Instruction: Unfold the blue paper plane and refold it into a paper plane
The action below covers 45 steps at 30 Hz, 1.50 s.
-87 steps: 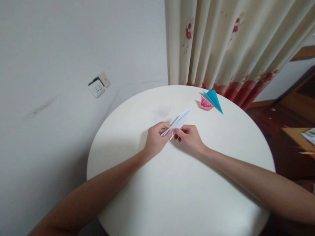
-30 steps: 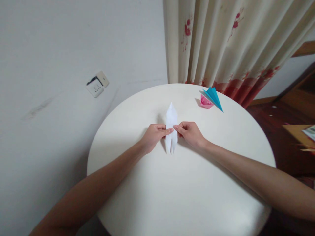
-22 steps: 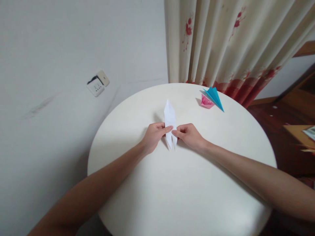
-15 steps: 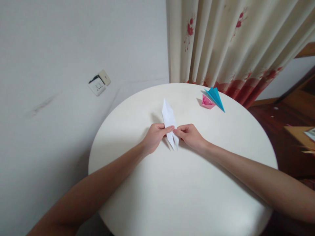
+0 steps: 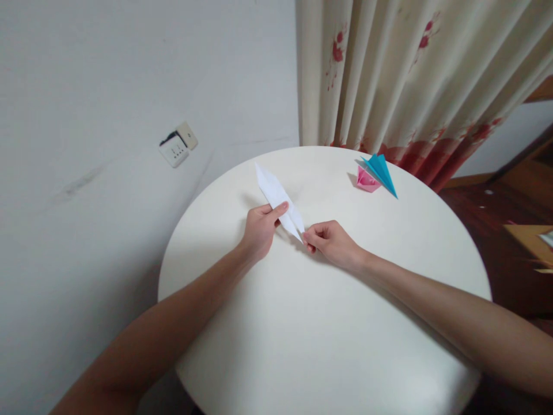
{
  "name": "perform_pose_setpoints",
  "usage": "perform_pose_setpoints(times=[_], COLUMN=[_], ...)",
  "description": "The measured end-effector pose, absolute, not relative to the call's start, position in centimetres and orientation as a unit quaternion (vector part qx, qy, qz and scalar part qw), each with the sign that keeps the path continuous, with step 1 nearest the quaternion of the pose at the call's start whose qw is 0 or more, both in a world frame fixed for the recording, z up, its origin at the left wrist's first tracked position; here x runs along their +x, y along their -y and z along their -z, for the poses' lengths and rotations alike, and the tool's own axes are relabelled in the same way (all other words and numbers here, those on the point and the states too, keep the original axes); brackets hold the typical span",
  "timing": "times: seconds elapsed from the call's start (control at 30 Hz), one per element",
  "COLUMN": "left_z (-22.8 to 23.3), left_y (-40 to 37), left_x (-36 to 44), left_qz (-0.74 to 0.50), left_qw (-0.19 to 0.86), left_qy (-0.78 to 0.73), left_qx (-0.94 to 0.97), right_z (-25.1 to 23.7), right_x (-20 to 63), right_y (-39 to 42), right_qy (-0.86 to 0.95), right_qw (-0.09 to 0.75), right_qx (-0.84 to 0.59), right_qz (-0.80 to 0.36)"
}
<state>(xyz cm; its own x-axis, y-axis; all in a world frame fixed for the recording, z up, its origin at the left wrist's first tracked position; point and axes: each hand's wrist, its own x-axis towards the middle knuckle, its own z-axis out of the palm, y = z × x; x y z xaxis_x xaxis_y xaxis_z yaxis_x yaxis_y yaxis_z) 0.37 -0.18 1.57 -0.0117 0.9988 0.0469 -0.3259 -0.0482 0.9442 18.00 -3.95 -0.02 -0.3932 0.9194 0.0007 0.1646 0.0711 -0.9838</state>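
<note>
A folded white sheet of paper, long and pointed at its far end, is held slantwise above the table. My left hand grips its middle, thumb on top and fingers underneath. At the near end the paper splits into narrow points. My right hand pinches one of these tips between thumb and forefinger. The folds on the underside are hidden.
The round white table stands by a wall with a socket. Toward its far right edge lie a pink folded paper boat and a blue paper plane leaning on it. A patterned curtain hangs behind.
The white paper has turned, its far end swinging left. My left hand has moved slightly left and up with it, while my right hand has shifted its pinch from the paper's side to a near tip.
</note>
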Motion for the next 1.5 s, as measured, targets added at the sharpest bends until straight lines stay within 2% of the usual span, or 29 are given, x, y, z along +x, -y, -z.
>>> perform_pose_setpoints(times=[0.13, 0.33, 0.47, 0.57, 0.73, 0.93, 1.0, 1.13, 1.2, 1.33, 1.5], left_z=[-2.0, -2.1, -1.2, -0.8, -1.8, -2.7, -2.6, -2.0, -1.7, -1.4, -1.5], left_y=[-0.9, 0.0, 2.2, 3.1, 1.6, -0.7, -0.4, 1.1, 1.8, 2.6, 2.7], left_x=[-0.6, 0.1, 1.6, 2.0, 1.0, -0.6, -0.5, 0.3, 0.6, 0.8, 0.9], left_qz=[-0.629, -0.587, -0.506, -0.464, -0.550, -0.615, -0.591, -0.485, -0.411, -0.276, -0.264], left_qw=[0.550, 0.594, 0.626, 0.633, 0.577, 0.559, 0.573, 0.605, 0.601, 0.575, 0.569], left_qy=[-0.379, -0.369, -0.387, -0.398, -0.400, -0.375, -0.376, -0.383, -0.392, -0.401, -0.396], left_qx=[0.397, 0.407, 0.450, 0.475, 0.452, 0.411, 0.425, 0.502, 0.563, 0.658, 0.670], right_z=[0.0, -0.9, -0.8, -0.6, -0.4, -0.6, -0.9, -1.6, -1.8, -1.6, -1.0], right_x=[18.2, 18.1, 17.7, 17.5, 17.7, 18.0, 18.3, 19.2, 19.3, 18.9, 18.4], right_y=[3.7, 3.6, 4.2, 4.6, 4.7, 4.6, 4.2, 3.1, 2.9, 3.3, 3.7], right_qy=[0.650, 0.546, 0.525, 0.527, 0.567, 0.564, 0.551, 0.512, 0.514, 0.501, 0.435], right_qw=[0.328, 0.421, 0.367, 0.350, 0.336, 0.278, 0.295, 0.427, 0.467, 0.462, 0.480], right_qx=[-0.421, -0.435, -0.384, -0.399, -0.407, -0.389, -0.416, -0.438, -0.414, -0.384, -0.379], right_qz=[-0.540, -0.579, -0.665, -0.664, -0.633, -0.673, -0.660, -0.603, -0.588, -0.623, -0.661])
